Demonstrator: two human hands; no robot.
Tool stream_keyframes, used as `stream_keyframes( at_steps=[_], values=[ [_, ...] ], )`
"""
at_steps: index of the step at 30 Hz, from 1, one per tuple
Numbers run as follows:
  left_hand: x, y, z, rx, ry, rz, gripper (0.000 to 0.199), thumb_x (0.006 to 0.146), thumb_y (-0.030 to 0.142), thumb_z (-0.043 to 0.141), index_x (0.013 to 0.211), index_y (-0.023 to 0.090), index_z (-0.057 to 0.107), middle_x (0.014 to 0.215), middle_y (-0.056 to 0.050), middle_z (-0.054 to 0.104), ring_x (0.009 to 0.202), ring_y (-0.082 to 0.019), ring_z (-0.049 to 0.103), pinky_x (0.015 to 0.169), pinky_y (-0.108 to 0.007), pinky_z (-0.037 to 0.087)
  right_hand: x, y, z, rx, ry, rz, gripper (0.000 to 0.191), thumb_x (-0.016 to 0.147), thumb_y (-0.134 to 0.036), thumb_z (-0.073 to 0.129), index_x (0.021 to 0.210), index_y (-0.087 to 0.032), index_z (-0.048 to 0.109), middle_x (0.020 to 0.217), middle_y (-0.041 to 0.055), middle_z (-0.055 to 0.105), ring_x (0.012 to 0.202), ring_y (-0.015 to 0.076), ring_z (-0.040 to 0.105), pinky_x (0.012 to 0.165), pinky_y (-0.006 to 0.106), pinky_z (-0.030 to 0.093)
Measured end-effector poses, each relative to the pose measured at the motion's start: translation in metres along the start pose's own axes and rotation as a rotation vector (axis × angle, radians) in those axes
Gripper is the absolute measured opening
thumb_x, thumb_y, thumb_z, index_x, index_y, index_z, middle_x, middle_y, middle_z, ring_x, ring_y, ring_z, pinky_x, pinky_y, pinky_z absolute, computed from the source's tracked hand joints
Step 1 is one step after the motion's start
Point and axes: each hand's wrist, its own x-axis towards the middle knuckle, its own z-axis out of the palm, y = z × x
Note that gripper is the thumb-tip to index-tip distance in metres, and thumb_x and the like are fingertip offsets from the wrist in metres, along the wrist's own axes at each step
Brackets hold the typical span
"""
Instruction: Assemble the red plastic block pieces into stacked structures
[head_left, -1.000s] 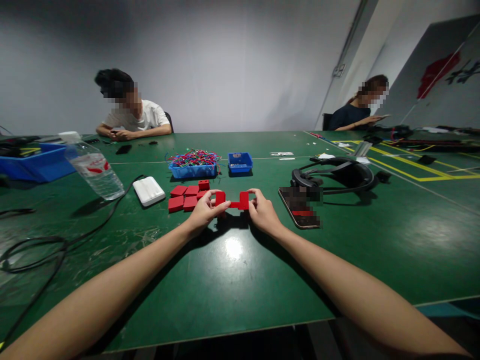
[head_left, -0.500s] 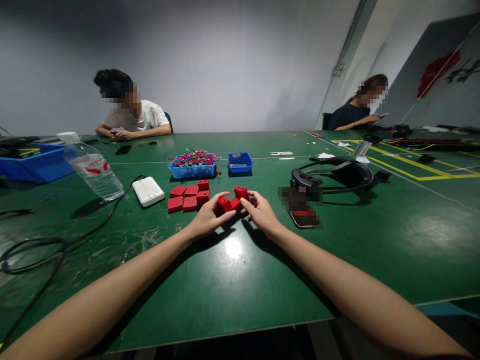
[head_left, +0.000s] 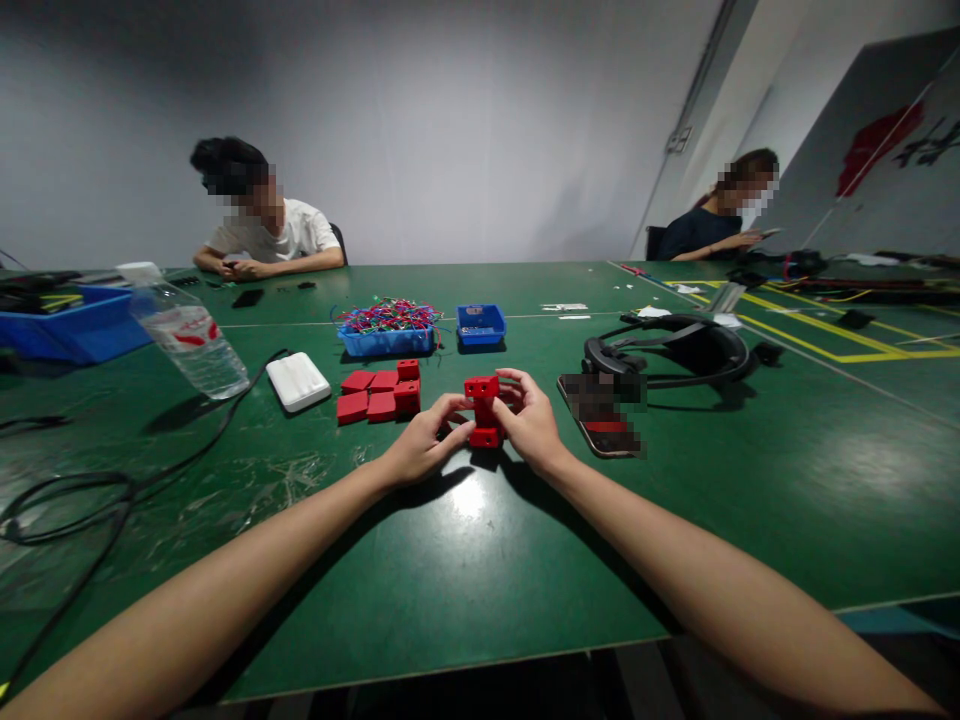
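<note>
Both my hands hold one red plastic part (head_left: 483,410) upright just above the green table (head_left: 465,560). My left hand (head_left: 424,445) grips its left side with fingertips. My right hand (head_left: 529,418) wraps its right side and top. The part has two blocky ends joined by a thin bar, one end over the other. A group of several more red pieces (head_left: 379,392) lies on the table just left of my hands.
A blue tray of coloured wires (head_left: 387,330) and a small blue tray (head_left: 480,324) sit beyond my hands. A phone (head_left: 604,415) and a black headset (head_left: 675,350) lie right; a white box (head_left: 298,381) and a water bottle (head_left: 186,335) left. Two people sit at the far edge.
The red part went from held flat and wide between my hands, to lowered near the table, to turned upright now. My hands moved closer together.
</note>
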Motion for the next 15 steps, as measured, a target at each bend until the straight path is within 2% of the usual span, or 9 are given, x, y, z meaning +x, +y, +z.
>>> stream_keyframes(
  at_steps=[4,10,15],
  values=[
    [0.0048,-0.0042,-0.0009,-0.054,0.019,-0.039,0.042,0.087,0.045,0.062,0.119,0.019,0.058,0.103,-0.008,0.071,0.097,-0.024,0.067,0.09,-0.037,0.051,-0.0014,0.0019,0.0019,0.053,-0.086,0.002,0.043,0.073,-0.027,0.067,0.113,-0.02,0.052,0.103,0.0081,0.072,0.09,0.0186,0.071,0.081,0.034,0.059],
    [0.0077,-0.0016,-0.003,-0.012,-0.075,-0.011,0.043,0.088,0.055,0.054,0.103,0.018,0.071,0.105,-0.009,0.072,0.103,-0.029,0.063,0.094,-0.037,0.048,-0.0065,-0.0014,0.0056,0.028,-0.158,-0.042,0.041,0.074,-0.025,0.066,0.113,-0.019,0.054,0.096,0.0073,0.072,0.087,0.018,0.07,0.081,0.034,0.058],
    [0.0078,0.0025,-0.0027,-0.012,-0.012,-0.054,0.046,0.083,0.059,0.059,0.098,0.018,0.073,0.094,-0.007,0.072,0.091,-0.028,0.063,0.089,-0.037,0.048,-0.0061,-0.0016,0.0065,0.012,-0.165,-0.063,0.039,0.076,-0.027,0.064,0.112,-0.02,0.053,0.096,0.0068,0.071,0.085,0.0177,0.07,0.077,0.033,0.058]
  ],
)
